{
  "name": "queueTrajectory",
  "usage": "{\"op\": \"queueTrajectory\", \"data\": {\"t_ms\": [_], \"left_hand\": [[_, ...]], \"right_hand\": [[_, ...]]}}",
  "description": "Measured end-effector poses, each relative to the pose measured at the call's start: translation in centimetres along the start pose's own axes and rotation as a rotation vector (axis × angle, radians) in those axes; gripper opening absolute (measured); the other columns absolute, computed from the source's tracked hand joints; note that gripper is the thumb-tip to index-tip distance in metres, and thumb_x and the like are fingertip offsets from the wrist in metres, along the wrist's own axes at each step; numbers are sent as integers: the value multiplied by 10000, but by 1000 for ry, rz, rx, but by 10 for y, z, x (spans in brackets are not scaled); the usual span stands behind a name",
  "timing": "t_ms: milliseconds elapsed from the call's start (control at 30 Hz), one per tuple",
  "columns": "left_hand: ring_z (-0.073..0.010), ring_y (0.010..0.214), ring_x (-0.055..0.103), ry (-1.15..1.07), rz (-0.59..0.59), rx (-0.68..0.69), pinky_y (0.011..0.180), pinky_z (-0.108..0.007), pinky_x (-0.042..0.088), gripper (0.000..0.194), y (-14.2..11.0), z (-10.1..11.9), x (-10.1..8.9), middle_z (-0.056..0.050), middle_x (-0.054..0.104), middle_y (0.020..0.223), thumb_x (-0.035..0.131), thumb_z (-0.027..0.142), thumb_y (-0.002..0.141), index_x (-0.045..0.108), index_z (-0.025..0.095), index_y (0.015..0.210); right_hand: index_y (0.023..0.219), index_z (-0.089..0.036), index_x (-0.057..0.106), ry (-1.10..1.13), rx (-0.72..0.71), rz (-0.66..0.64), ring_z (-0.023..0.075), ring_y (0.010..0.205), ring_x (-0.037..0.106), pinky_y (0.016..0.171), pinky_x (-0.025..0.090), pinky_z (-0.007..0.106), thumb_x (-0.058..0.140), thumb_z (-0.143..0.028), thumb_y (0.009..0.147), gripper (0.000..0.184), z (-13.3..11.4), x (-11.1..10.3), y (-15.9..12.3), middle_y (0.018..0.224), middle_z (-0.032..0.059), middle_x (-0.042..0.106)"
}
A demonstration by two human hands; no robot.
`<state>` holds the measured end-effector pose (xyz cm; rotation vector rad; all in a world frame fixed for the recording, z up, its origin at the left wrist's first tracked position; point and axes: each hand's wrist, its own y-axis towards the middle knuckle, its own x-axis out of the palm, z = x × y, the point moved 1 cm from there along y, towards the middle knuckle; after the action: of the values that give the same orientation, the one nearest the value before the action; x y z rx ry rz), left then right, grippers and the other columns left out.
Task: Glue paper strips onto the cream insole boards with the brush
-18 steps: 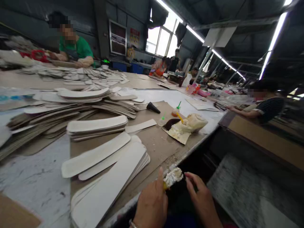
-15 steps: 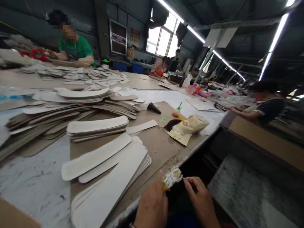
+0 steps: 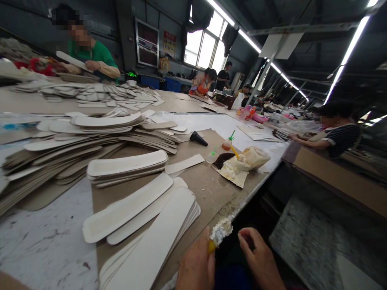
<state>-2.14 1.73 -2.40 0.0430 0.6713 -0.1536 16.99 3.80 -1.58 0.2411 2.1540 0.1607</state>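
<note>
My left hand (image 3: pixel 196 268) is closed on a glue brush (image 3: pixel 220 233) with a yellow handle, its white glue-caked bristles pointing up at the table's front edge. My right hand (image 3: pixel 260 259) is just right of the bristles, fingers curled and pinched near a dark thing I cannot make out. A stack of long white insole boards (image 3: pixel 151 237) lies on brown card right in front of my left hand. Further back on the table sits a glue-smeared lump on a paper scrap (image 3: pixel 242 163).
More insole stacks (image 3: pixel 127 165) and fanned piles (image 3: pixel 75 141) cover the table. Small glue bottles (image 3: pixel 226 143) and a black nozzle (image 3: pixel 198 139) stand mid-table. A person in green (image 3: pixel 90 56) works at far left, another in stripes (image 3: pixel 335 135) at right, others by the window.
The view has shifted slightly, so the table appears lower and closer. My hands stay together at the table edge. The person in green has lifted a white board.
</note>
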Motion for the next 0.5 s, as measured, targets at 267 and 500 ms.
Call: {"op": "queueTrajectory", "data": {"t_ms": [267,500], "left_hand": [[-261,827,678,-308,13,-71,784,-355,510,464,-11,-6,-10,-125,723,905,379,251,772,545,122,1185],[-231,974,637,-429,76,-78,852,-306,477,463,-16,-8,-13,-131,683,1054,388,293,786,536,100,1180]], "right_hand": [[545,-225,387,325,225,-294,101,403,414,438,399,207,451,-533,822,419,-28,-59,-3,424,-54,416],[580,-227,547,103,52,-163,131,379,479,345,380,217,429,-510,798,376,1,-8,-8,473,-21,544]]}}
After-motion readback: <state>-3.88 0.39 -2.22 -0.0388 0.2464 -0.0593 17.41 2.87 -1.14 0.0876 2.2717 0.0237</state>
